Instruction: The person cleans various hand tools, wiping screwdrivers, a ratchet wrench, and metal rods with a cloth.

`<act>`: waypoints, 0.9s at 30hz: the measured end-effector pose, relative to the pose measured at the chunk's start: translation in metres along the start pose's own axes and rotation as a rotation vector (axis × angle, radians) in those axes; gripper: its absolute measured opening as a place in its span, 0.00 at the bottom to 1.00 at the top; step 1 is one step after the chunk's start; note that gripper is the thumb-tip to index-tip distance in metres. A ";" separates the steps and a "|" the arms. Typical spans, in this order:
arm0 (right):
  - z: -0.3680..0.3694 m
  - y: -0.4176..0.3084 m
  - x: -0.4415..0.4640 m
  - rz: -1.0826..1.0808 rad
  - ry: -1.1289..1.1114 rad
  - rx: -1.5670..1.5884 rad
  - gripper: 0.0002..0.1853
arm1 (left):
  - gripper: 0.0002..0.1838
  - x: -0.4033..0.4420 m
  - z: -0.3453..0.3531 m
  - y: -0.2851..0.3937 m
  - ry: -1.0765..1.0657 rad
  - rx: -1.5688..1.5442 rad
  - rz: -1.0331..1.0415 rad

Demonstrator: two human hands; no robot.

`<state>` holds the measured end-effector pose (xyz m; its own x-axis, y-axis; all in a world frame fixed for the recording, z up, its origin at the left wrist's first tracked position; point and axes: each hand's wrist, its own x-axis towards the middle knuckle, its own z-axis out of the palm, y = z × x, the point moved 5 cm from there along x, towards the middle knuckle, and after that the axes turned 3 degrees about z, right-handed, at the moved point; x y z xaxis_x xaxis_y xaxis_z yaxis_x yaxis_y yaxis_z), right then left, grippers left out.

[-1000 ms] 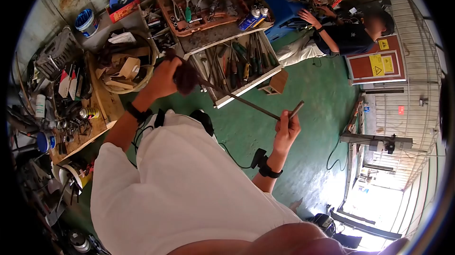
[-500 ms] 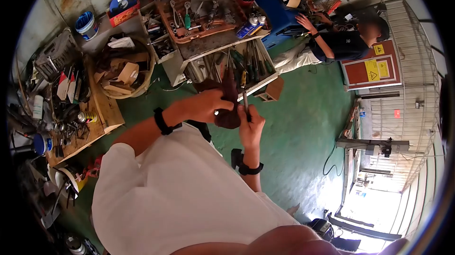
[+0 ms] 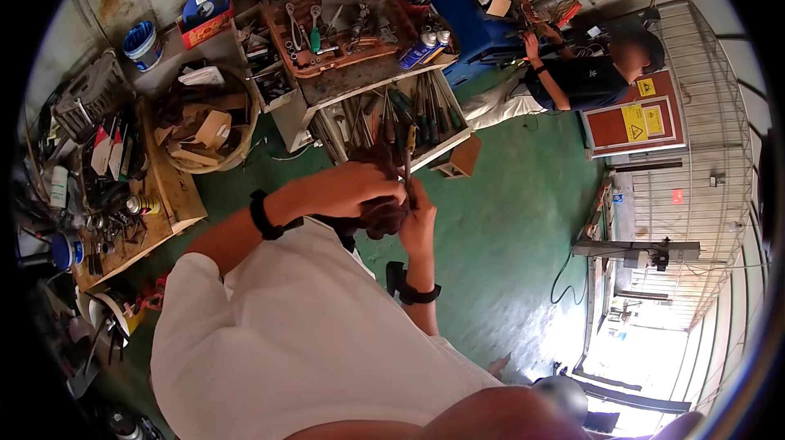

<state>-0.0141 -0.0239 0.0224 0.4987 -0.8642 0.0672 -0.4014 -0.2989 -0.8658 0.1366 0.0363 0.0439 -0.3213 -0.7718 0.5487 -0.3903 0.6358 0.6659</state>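
My left hand (image 3: 370, 188) is closed on a bunched dark red cloth (image 3: 383, 215), its fingers against the tool beside it. My right hand (image 3: 419, 215) grips the shaft end of a screwdriver (image 3: 410, 141), whose yellow and dark handle points away from me. Cloth and shaft meet between my hands; the contact is partly hidden by fingers. Just beyond them is an open drawer (image 3: 334, 136) with several screwdrivers and other long hand tools. On the cabinet above it lies an open orange socket case (image 3: 282, 27) with pliers and a green-handled ratchet (image 3: 316, 27).
Two blue spray cans (image 3: 419, 51) stand by the case. Left are a round bin (image 3: 204, 168) with cardboard and a cluttered wooden bench (image 3: 176, 203). A cardboard box (image 3: 459, 158) sits on the green floor (image 3: 507, 219). A co-worker (image 3: 585, 80) is at a blue cabinet (image 3: 466, 19).
The cloth has been bunched up and brought against the screwdriver's shaft, with my left hand closer to my right. The view shifts slightly. The co-worker's hands have drawn together.
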 end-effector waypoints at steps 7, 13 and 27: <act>-0.013 0.005 0.002 -0.036 -0.174 0.245 0.18 | 0.25 0.020 0.007 -0.009 0.105 -0.085 0.080; -0.021 -0.010 0.005 -0.026 -0.057 0.380 0.18 | 0.28 0.009 0.011 -0.023 0.400 0.137 -0.120; -0.073 -0.045 -0.017 -0.160 0.045 -0.001 0.12 | 0.20 -0.042 -0.015 -0.069 0.204 0.580 -0.062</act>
<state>-0.0606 -0.0256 0.0960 0.5217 -0.8227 0.2260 -0.3205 -0.4345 -0.8417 0.1904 0.0254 -0.0174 -0.1340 -0.7557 0.6410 -0.8269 0.4417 0.3480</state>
